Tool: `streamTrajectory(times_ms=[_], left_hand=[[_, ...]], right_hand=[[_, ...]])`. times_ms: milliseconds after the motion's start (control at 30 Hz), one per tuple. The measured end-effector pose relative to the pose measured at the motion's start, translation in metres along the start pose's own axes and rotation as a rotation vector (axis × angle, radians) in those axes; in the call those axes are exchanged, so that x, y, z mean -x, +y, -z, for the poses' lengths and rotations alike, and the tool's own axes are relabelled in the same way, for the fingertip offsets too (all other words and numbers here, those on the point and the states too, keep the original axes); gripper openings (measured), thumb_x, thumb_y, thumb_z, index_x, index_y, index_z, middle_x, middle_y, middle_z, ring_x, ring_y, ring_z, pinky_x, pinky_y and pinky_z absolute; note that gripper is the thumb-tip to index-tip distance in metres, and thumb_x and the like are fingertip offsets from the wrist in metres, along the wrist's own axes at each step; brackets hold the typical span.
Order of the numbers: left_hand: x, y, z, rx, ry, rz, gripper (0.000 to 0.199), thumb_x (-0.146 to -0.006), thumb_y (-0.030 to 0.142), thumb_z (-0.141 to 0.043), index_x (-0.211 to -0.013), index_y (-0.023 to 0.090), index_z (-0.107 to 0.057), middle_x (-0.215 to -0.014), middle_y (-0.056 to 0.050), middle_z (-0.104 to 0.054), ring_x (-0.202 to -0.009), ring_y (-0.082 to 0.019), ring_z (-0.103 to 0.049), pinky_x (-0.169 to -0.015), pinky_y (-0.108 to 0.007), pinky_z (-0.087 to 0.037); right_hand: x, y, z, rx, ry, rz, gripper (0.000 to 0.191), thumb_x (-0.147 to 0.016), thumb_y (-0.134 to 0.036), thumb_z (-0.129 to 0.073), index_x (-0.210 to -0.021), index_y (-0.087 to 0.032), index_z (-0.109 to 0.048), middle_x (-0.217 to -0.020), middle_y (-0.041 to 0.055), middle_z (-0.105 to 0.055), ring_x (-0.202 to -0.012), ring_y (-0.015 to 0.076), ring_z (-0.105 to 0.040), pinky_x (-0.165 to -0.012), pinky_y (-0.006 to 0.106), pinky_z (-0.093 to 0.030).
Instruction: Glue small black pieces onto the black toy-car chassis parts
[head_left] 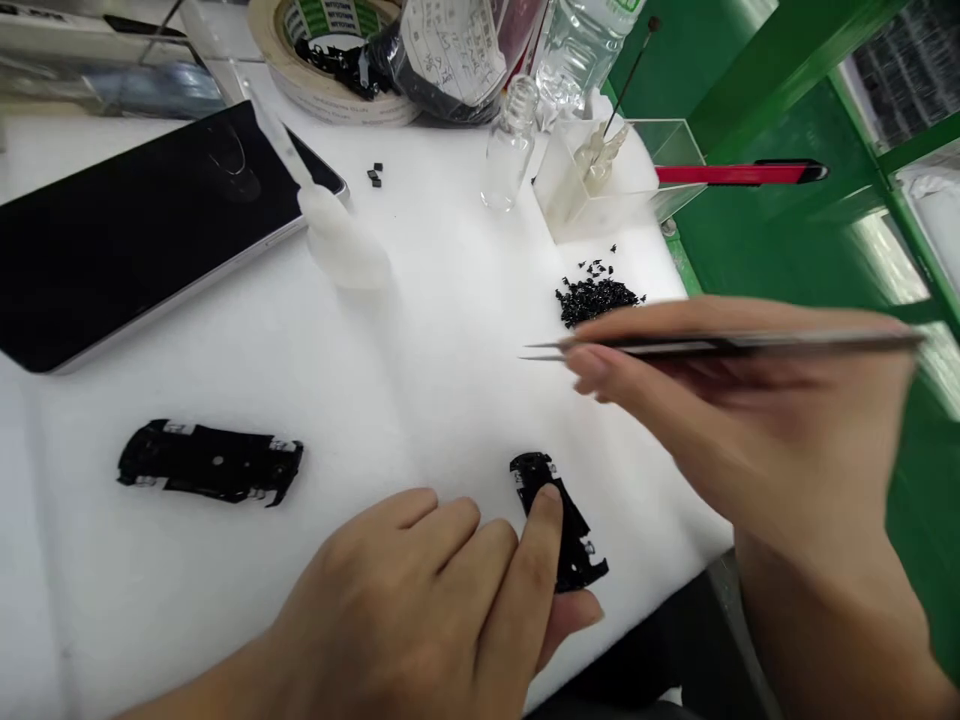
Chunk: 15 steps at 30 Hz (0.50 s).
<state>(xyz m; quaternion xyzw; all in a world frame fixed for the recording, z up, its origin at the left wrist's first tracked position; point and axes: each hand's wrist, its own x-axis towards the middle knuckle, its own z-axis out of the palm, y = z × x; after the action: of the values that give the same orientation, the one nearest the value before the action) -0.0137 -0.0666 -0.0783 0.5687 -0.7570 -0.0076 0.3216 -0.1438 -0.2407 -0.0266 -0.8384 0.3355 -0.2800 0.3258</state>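
My left hand holds a small black toy car chassis against the white work surface. The index finger presses on its top and the thumb lies at its near end. In my right hand is a pair of metal tweezers, pointing left with the tips slightly apart and nothing visible between them. The tips are above the white surface, left of a pile of tiny black parts. A second black toy car chassis lies apart on the left, with small clear pieces along its edges.
A black phone lies at the upper left beside a white dropper bottle. Several small black bits lie nearby. At the back are a tape roll, a glass vial, a clear box and a red-handled tool.
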Motion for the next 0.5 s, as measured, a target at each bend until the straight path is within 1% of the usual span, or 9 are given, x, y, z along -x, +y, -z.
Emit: streamTrajectory(times_ms=[67,133,167,233,267,333,400,433,500], left_hand=[[0.001,-0.001,0.002,0.007,0.001,0.003,0.033,-0.114,0.025,-0.059,-0.133,0.0,-0.068,-0.071,0.0,-0.066,-0.053,-0.019,-0.058,-0.045,-0.041,-0.043],[0.0,-0.002,0.003,-0.011,-0.007,-0.02,0.032,-0.113,0.024,-0.061,-0.132,-0.001,-0.069,-0.071,0.0,-0.066,-0.053,-0.019,-0.059,-0.045,-0.041,-0.044],[0.0,-0.003,0.003,-0.025,-0.012,-0.034,0.032,-0.113,0.024,-0.061,-0.132,0.0,-0.069,-0.071,0.0,-0.066,-0.053,-0.019,-0.06,-0.045,-0.041,-0.044],[-0.001,-0.004,0.001,-0.051,-0.03,-0.057,0.032,-0.113,0.024,-0.061,-0.133,0.0,-0.069,-0.072,0.0,-0.067,-0.054,-0.019,-0.062,-0.045,-0.04,-0.046],[-0.001,-0.005,0.0,-0.063,-0.041,-0.065,0.032,-0.113,0.024,-0.06,-0.134,0.001,-0.07,-0.073,0.0,-0.067,-0.056,-0.019,-0.063,-0.046,-0.04,-0.046],[-0.001,-0.006,-0.001,-0.065,-0.054,-0.089,0.033,-0.114,0.024,-0.059,-0.136,0.002,-0.07,-0.074,0.0,-0.067,-0.057,-0.018,-0.063,-0.046,-0.039,-0.047],[0.001,-0.007,-0.002,-0.065,-0.048,-0.104,0.034,-0.114,0.025,-0.059,-0.136,0.002,-0.07,-0.074,0.0,-0.066,-0.056,-0.018,-0.062,-0.045,-0.039,-0.046],[0.001,-0.007,-0.002,-0.063,-0.04,-0.106,0.033,-0.114,0.025,-0.059,-0.135,0.002,-0.07,-0.074,0.001,-0.066,-0.056,-0.017,-0.061,-0.045,-0.039,-0.046],[0.002,-0.006,-0.001,-0.064,-0.024,-0.092,0.032,-0.114,0.023,-0.06,-0.134,0.001,-0.071,-0.074,0.0,-0.066,-0.057,-0.018,-0.062,-0.045,-0.039,-0.046]], right_hand=[[-0.022,-0.005,-0.011,0.047,-0.16,0.063,0.01,-0.093,-0.025,-0.089,-0.086,-0.02,-0.085,-0.081,-0.0006,-0.082,-0.064,0.0133,-0.07,-0.06,0.03,-0.057],[-0.036,-0.007,-0.011,0.141,-0.294,0.102,0.008,-0.091,-0.024,-0.092,-0.09,-0.018,-0.086,-0.084,0.0019,-0.082,-0.063,0.0146,-0.068,-0.06,0.033,-0.054],[-0.041,-0.006,-0.006,0.184,-0.339,0.108,0.016,-0.087,-0.024,-0.095,-0.098,-0.017,-0.086,-0.089,0.0025,-0.082,-0.066,0.0151,-0.067,-0.061,0.034,-0.053],[-0.05,-0.002,0.014,0.214,-0.362,0.089,0.044,-0.078,-0.027,-0.102,-0.118,-0.019,-0.084,-0.095,0.0018,-0.08,-0.069,0.0149,-0.066,-0.061,0.032,-0.052],[-0.056,0.002,0.026,0.205,-0.318,0.076,0.05,-0.077,-0.029,-0.102,-0.122,-0.02,-0.083,-0.093,0.0006,-0.078,-0.069,0.0139,-0.065,-0.059,0.031,-0.05],[-0.072,0.012,0.043,0.164,-0.097,0.05,0.038,-0.084,-0.034,-0.096,-0.117,-0.021,-0.082,-0.084,-0.0014,-0.071,-0.065,0.0119,-0.058,-0.056,0.03,-0.044],[-0.093,0.024,0.046,0.136,0.106,0.048,0.032,-0.087,-0.037,-0.093,-0.113,-0.02,-0.083,-0.077,-0.0028,-0.063,-0.064,0.0116,-0.053,-0.058,0.031,-0.039],[-0.104,0.03,0.042,0.134,0.142,0.064,0.03,-0.086,-0.036,-0.093,-0.11,-0.02,-0.083,-0.073,-0.0039,-0.059,-0.064,0.0115,-0.05,-0.06,0.032,-0.037],[-0.123,0.038,0.03,0.138,0.13,0.134,0.017,-0.085,-0.029,-0.092,-0.097,-0.02,-0.084,-0.066,-0.0054,-0.051,-0.062,0.011,-0.045,-0.063,0.033,-0.035]])
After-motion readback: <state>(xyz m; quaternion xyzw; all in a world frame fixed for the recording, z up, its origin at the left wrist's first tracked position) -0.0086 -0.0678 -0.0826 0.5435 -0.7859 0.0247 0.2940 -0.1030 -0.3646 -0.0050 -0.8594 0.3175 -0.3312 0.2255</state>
